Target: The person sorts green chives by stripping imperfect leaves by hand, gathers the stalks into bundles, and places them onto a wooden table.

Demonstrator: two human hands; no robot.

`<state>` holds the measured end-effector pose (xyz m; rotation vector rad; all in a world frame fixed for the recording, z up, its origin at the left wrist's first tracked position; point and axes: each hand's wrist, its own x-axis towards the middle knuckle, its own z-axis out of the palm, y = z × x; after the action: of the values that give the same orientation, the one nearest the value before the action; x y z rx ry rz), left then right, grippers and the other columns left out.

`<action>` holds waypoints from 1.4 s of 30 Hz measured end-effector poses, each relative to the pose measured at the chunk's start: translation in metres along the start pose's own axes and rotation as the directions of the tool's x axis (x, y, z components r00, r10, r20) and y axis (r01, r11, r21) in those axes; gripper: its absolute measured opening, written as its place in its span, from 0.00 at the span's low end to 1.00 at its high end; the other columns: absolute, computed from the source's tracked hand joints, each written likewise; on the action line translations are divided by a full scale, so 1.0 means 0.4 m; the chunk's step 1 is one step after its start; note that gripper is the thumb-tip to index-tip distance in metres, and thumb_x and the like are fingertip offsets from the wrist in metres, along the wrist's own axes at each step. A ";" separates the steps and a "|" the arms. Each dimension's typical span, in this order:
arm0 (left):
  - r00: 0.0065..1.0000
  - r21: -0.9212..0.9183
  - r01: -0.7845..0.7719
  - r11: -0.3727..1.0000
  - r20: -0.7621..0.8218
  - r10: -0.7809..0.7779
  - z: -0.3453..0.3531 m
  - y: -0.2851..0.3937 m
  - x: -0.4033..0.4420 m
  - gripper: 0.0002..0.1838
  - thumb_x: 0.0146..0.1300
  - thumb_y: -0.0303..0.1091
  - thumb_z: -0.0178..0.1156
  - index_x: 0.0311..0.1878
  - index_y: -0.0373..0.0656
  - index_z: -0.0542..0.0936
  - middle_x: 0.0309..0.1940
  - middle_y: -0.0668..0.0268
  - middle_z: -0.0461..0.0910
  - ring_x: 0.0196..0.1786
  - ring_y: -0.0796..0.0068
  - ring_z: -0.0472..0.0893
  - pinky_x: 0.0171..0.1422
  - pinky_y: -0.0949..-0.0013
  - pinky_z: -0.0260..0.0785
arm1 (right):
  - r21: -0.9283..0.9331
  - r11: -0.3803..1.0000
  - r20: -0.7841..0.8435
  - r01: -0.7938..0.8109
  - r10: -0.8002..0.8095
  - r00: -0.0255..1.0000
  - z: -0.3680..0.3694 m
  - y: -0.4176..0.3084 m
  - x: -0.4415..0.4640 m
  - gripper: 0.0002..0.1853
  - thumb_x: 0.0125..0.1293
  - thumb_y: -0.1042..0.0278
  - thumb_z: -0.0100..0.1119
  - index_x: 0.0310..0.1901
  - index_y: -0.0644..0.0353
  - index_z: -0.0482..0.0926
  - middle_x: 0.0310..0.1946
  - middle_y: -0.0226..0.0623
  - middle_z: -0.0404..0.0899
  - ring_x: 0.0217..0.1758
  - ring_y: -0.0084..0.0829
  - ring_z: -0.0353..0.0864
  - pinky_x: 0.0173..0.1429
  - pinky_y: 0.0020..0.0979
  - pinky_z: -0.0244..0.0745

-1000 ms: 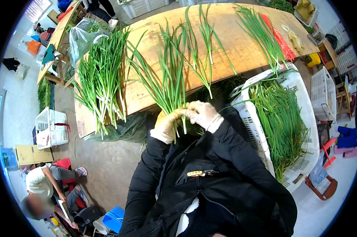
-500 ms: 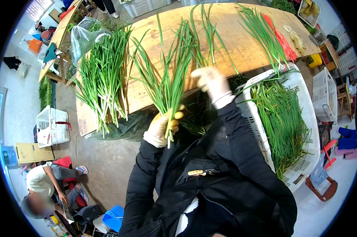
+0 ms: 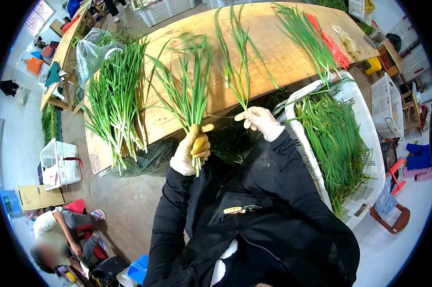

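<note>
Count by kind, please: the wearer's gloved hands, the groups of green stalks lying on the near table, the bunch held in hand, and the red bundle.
Gloved hands, left hand and right hand: 2
Groups on table, left pile, middle stalks, right bunch: 3
Held bunch: 1
Red bundle: 1
Total: 7

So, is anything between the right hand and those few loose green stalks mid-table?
Nothing visible is. The gloved right hand is right by the lower ends of the loose green stalks, though whether it touches them is unclear. The gloved left hand, gripping a separate bunch, is off to the side.
</note>
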<state>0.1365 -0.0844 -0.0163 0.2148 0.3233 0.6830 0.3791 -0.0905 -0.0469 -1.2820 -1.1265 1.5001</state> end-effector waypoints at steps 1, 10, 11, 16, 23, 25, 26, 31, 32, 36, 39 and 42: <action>1.000 0.002 -0.004 1.000 -0.007 0.004 -0.004 0.001 -0.002 0.22 0.61 0.46 0.47 0.44 0.32 0.71 0.11 0.75 0.59 0.12 0.89 0.55 0.13 0.87 0.50 | 0.101 0.995 0.053 -0.021 0.016 0.998 0.006 -0.013 -0.007 0.17 0.60 0.54 0.50 0.38 0.62 0.76 0.19 0.25 0.73 0.16 0.11 0.61 0.22 0.11 0.56; 0.990 0.149 0.030 0.988 -0.139 -0.009 -0.002 -0.011 -0.029 0.29 0.62 0.53 0.40 0.34 0.31 0.74 0.05 0.74 0.58 0.08 0.86 0.54 0.12 0.83 0.46 | -0.129 0.888 -0.175 0.440 -0.458 0.872 0.096 -0.123 -0.075 0.18 0.56 0.53 0.55 0.41 0.58 0.71 0.15 0.28 0.69 0.18 0.18 0.68 0.24 0.21 0.66; 0.985 0.227 0.075 0.971 -0.166 -0.038 -0.003 -0.010 -0.026 0.25 0.59 0.55 0.45 0.31 0.39 0.74 0.07 0.75 0.58 0.07 0.86 0.55 0.10 0.83 0.45 | -0.344 0.841 -0.145 0.417 -0.486 0.862 0.109 -0.151 -0.081 0.21 0.55 0.50 0.55 0.42 0.59 0.71 0.14 0.28 0.68 0.17 0.19 0.68 0.23 0.21 0.66; 0.974 0.306 0.100 0.947 -0.226 -0.029 0.023 -0.018 -0.029 0.27 0.61 0.52 0.44 0.34 0.32 0.74 0.07 0.71 0.62 0.09 0.83 0.56 0.13 0.82 0.48 | -0.685 0.615 0.068 0.391 -0.481 0.874 0.173 -0.150 -0.028 0.15 0.52 0.56 0.61 0.33 0.61 0.75 0.15 0.30 0.71 0.20 0.19 0.71 0.26 0.20 0.66; 0.976 0.531 -0.032 0.847 -0.168 0.142 0.044 0.039 -0.092 0.29 0.58 0.57 0.46 0.34 0.34 0.74 0.07 0.77 0.60 0.09 0.87 0.54 0.15 0.82 0.45 | 0.171 0.765 -0.447 0.621 -0.501 0.741 0.002 -0.119 0.009 0.03 0.57 0.70 0.52 0.29 0.57 0.71 0.25 0.31 0.76 0.20 0.21 0.69 0.22 0.22 0.65; 0.952 0.450 -0.188 0.873 -0.136 0.275 0.037 0.058 -0.110 0.30 0.56 0.59 0.47 0.33 0.35 0.74 0.07 0.78 0.60 0.09 0.88 0.52 0.15 0.81 0.44 | 0.065 0.808 -0.609 0.586 -0.433 0.665 -0.069 -0.116 -0.032 0.04 0.60 0.70 0.49 0.30 0.60 0.71 0.26 0.33 0.76 0.20 0.17 0.67 0.22 0.16 0.62; 0.940 0.316 -0.276 0.908 -0.108 0.324 0.024 0.068 -0.117 0.27 0.54 0.57 0.50 0.34 0.37 0.74 0.06 0.78 0.59 0.09 0.88 0.53 0.15 0.81 0.45 | 0.015 0.828 -0.682 0.561 -0.402 0.611 -0.103 -0.115 -0.053 0.05 0.62 0.70 0.47 0.31 0.61 0.70 0.26 0.34 0.76 0.19 0.15 0.66 0.23 0.14 0.61; 0.864 -0.190 -0.463 0.866 0.123 0.488 -0.004 0.122 -0.094 0.19 0.58 0.46 0.51 0.37 0.36 0.72 0.09 0.74 0.62 0.10 0.87 0.59 0.14 0.84 0.54 | -0.394 0.900 -0.744 0.185 -0.431 0.510 -0.218 0.000 -0.139 0.07 0.58 0.68 0.52 0.28 0.63 0.73 0.23 0.33 0.75 0.23 0.22 0.71 0.30 0.22 0.69; 0.852 -0.236 -0.441 0.866 0.193 0.487 -0.008 0.138 -0.081 0.18 0.59 0.45 0.51 0.38 0.36 0.72 0.09 0.73 0.62 0.11 0.86 0.60 0.15 0.83 0.55 | -0.400 0.916 -0.641 0.022 -0.296 0.708 -0.212 0.022 -0.157 0.09 0.56 0.65 0.54 0.29 0.63 0.74 0.24 0.34 0.76 0.25 0.23 0.73 0.33 0.23 0.69; 0.906 -0.171 -0.423 0.890 -0.065 0.418 0.012 0.140 -0.021 0.15 0.58 0.39 0.53 0.40 0.35 0.73 0.13 0.73 0.67 0.13 0.87 0.65 0.14 0.84 0.59 | -0.719 0.692 0.023 -0.062 0.113 0.993 -0.058 0.002 -0.169 0.23 0.50 0.50 0.58 0.37 0.64 0.75 0.31 0.36 0.77 0.31 0.26 0.74 0.39 0.23 0.69; 0.884 0.270 -0.343 0.900 -0.232 0.406 0.002 0.077 0.024 0.13 0.58 0.37 0.54 0.41 0.38 0.73 0.27 0.68 0.75 0.22 0.84 0.71 0.22 0.84 0.66 | -0.291 0.955 0.037 -0.062 0.076 0.996 0.065 -0.008 -0.094 0.18 0.55 0.56 0.55 0.40 0.63 0.73 0.30 0.35 0.77 0.31 0.21 0.74 0.34 0.20 0.68; 0.877 0.462 -0.207 0.863 -0.303 0.372 -0.007 0.005 0.040 0.15 0.57 0.36 0.55 0.46 0.40 0.73 0.41 0.63 0.77 0.37 0.78 0.75 0.38 0.76 0.68 | 0.034 0.996 -0.046 -0.087 0.089 0.995 0.135 -0.026 -0.024 0.14 0.59 0.59 0.51 0.39 0.63 0.72 0.26 0.29 0.76 0.27 0.18 0.73 0.28 0.17 0.66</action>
<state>0.1459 -0.0723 -0.0217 0.5525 0.8320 0.9610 0.3273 -0.1032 -0.0308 -1.3537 -1.0237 1.5380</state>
